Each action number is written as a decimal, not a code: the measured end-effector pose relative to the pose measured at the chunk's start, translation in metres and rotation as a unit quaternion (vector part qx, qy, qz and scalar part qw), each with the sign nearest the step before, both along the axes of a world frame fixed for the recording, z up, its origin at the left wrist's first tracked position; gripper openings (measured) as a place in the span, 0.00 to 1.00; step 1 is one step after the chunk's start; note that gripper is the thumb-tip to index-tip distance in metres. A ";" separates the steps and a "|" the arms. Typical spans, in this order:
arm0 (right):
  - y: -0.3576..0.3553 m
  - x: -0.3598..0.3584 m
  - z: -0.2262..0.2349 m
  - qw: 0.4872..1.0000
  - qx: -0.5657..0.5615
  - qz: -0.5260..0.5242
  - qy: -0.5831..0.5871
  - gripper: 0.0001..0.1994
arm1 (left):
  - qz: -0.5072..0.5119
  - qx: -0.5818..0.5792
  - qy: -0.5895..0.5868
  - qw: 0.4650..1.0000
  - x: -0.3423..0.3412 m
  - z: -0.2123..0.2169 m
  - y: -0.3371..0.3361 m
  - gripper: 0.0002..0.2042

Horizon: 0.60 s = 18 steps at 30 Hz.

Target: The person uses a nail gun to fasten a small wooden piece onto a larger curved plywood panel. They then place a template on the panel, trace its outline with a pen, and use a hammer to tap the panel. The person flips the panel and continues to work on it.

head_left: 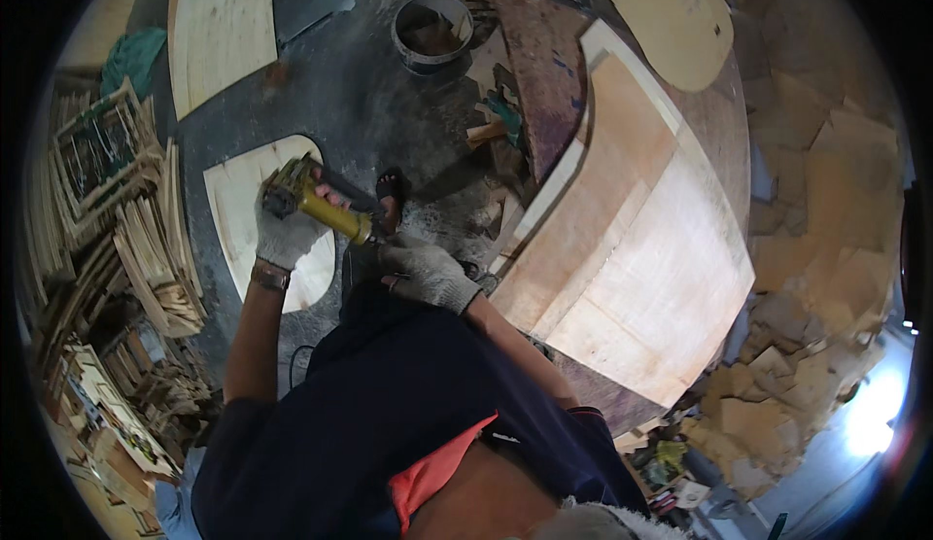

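Note:
A yellow-bodied handheld power tool [335,211] lies tilted across my left hand [288,232], which wears a pale knitted glove. My left fingers wrap round its dark, wider end. The tool's narrow tip points right, toward my right hand [430,273], gloved as well. Those right fingers are closed right at the tip; what they pinch there is too small to make out. Beneath the tool and left hand lies a light plywood panel [311,273] with rounded corners. Just right of my right hand, a large curved wooden panel [632,258] rests on a worn worktable [549,64].
A bucket [432,66] with wood scraps stands ahead on the dark floor. Another plywood sheet [224,34] lies at far left. Wood strips and frames [146,239] are piled along the left. A tan cut-out board [671,20] sits at far right; flat offcuts [826,219] cover the right side.

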State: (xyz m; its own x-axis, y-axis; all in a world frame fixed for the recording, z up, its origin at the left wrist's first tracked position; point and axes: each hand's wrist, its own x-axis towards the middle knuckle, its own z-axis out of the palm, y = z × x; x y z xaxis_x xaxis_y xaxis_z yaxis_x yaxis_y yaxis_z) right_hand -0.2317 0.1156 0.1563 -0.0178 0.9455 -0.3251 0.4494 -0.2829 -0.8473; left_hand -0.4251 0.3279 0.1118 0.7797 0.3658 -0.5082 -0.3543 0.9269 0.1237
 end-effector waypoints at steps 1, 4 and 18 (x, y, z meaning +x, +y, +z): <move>0.016 -0.001 -0.005 0.999 0.011 0.016 0.046 0.18 | -0.007 -0.036 -0.027 0.999 0.015 0.007 0.011 0.30; 0.042 0.012 0.000 0.981 0.015 0.005 0.194 0.16 | -0.046 -0.034 -0.193 0.980 0.048 0.011 0.033 0.28; 0.103 0.043 0.058 0.976 -0.075 -0.177 0.098 0.08 | 0.127 -0.330 -0.228 0.907 0.090 -0.043 0.012 0.22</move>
State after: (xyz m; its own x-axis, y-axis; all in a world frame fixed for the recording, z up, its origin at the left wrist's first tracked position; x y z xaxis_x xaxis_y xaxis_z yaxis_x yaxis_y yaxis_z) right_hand -0.1889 0.2188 0.2144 0.2263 0.8452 -0.4841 0.1336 -0.5192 -0.8441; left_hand -0.3347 0.3402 0.0685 0.8968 0.2965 -0.3283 -0.4421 0.6272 -0.6412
